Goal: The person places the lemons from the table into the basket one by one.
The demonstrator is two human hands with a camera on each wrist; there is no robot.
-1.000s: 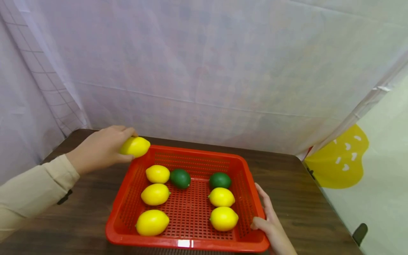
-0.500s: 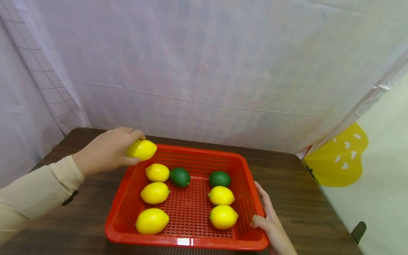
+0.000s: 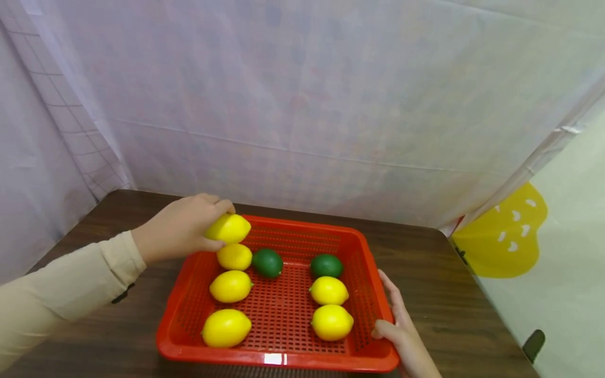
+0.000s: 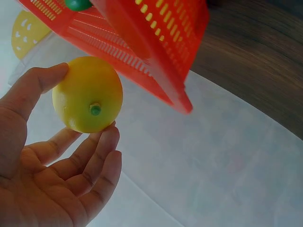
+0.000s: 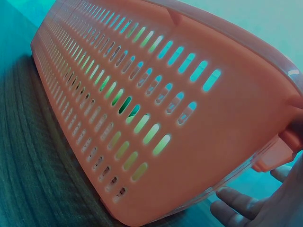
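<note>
My left hand (image 3: 181, 228) pinches a yellow lemon (image 3: 230, 229) between thumb and fingertips, above the far left corner of a red plastic basket (image 3: 283, 359). In the left wrist view, the lemon's green stem end (image 4: 95, 109) faces the camera. My right hand (image 3: 402, 333) grips the basket's right rim near its front corner, thumb over the inside. Down the basket's left side lie three lemons (image 3: 230, 286), with a dark green lemon-shaped fruit (image 3: 267, 263) beside the farthest. Along the right side, another green fruit (image 3: 326, 266) lies behind two lemons (image 3: 329, 291).
The basket stands on a dark wooden table (image 3: 449, 299), its slotted wall (image 5: 142, 109) filling the right wrist view. A pale cloth sheet (image 3: 302, 105) hangs behind the table. A yellow cutout shape (image 3: 501, 236) hangs past the right edge.
My left hand has carried its lemon rightward and slightly down, from outside the far left corner to over the basket. My right hand and the other fruits stay in place.
</note>
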